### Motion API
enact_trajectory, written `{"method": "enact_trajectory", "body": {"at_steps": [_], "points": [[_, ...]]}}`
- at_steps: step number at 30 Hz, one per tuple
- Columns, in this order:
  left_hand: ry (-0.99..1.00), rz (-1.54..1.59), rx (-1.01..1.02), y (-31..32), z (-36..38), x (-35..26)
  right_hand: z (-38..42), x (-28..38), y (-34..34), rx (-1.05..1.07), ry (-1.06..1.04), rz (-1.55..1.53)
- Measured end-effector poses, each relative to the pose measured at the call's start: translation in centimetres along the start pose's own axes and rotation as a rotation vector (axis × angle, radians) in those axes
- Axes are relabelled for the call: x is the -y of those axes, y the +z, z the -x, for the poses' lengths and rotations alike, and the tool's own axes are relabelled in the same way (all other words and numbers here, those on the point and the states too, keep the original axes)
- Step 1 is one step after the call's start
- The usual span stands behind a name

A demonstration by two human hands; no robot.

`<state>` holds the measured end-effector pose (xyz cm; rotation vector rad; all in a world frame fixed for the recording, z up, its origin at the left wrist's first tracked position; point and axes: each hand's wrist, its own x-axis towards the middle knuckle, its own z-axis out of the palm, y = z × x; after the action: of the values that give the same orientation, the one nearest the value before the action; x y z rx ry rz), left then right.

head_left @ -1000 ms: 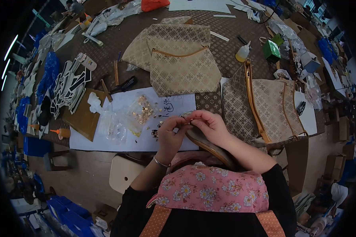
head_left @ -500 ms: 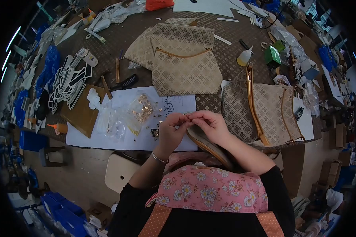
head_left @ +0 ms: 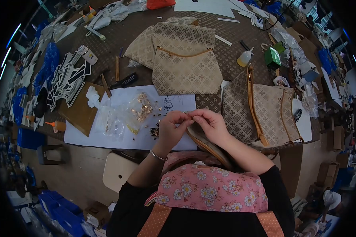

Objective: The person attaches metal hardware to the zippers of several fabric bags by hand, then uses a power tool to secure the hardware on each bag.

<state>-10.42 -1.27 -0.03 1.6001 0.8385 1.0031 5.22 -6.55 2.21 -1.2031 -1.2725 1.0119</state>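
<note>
My left hand (head_left: 173,128) and my right hand (head_left: 210,125) meet at the fingertips above the table's front edge. Both are pinched closed; whatever lies between the fingertips is too small to make out. Under my right hand, a beige strap with brown edging (head_left: 209,145) runs down toward the pink floral apron (head_left: 209,189). Small metal pieces (head_left: 154,132) lie just left of my left hand on white paper (head_left: 178,104). Beside them is a clear bag of gold-coloured fittings (head_left: 141,110).
Patterned beige bag pieces (head_left: 187,71) lie beyond my hands, and a patterned bag with a tan strap (head_left: 271,112) is at the right. Further out are a glue bottle (head_left: 244,58), a green box (head_left: 272,58), a hammer (head_left: 106,85) and stacked white-and-black strips (head_left: 69,81).
The view has shifted slightly. Both hands stay together at the fingertips, with almost no movement.
</note>
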Motion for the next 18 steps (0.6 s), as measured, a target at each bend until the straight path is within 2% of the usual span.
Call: {"method": "enact_trajectory", "body": {"at_steps": [2, 4, 6, 7, 9, 11, 13, 15, 18], "points": [[-0.01, -0.022, 0.018, 0.0, 0.0, 0.0, 0.0, 0.1, -0.1, 0.021, -0.008, 0.019], [-0.152, 0.295, 0.006, 0.2, 0.1, -0.2, -0.2, 0.3, -0.1, 0.044, -0.016, 0.037], [-0.145, 0.365, 0.012, 0.1, 0.1, -0.1, -0.7, 0.4, -0.3, -0.022, -0.223, 0.246], [-0.139, 0.435, 0.019, 0.1, 0.1, 0.0, -0.9, 0.4, -0.5, -0.023, -0.223, 0.245], [-0.102, 0.445, 0.057, -0.3, 0.2, 0.6, -1.3, 0.7, -1.1, 0.107, -0.293, 0.431], [-0.065, 0.455, 0.1, -0.8, 0.3, 1.3, -1.5, 1.9, -1.1, 0.18, -0.251, 0.502], [0.12, 0.251, 0.128, -1.2, 0.6, 1.8, -1.7, 2.3, -1.1, 0.254, -0.207, 0.568], [0.098, 0.287, 0.14, -1.2, 0.7, 1.9, -2.0, 2.1, -1.1, 0.348, -0.259, 0.8], [0.058, 0.342, 0.146, -1.3, 1.0, 2.4, -2.1, 2.2, -0.9, 0.334, -0.257, 0.811]]}}
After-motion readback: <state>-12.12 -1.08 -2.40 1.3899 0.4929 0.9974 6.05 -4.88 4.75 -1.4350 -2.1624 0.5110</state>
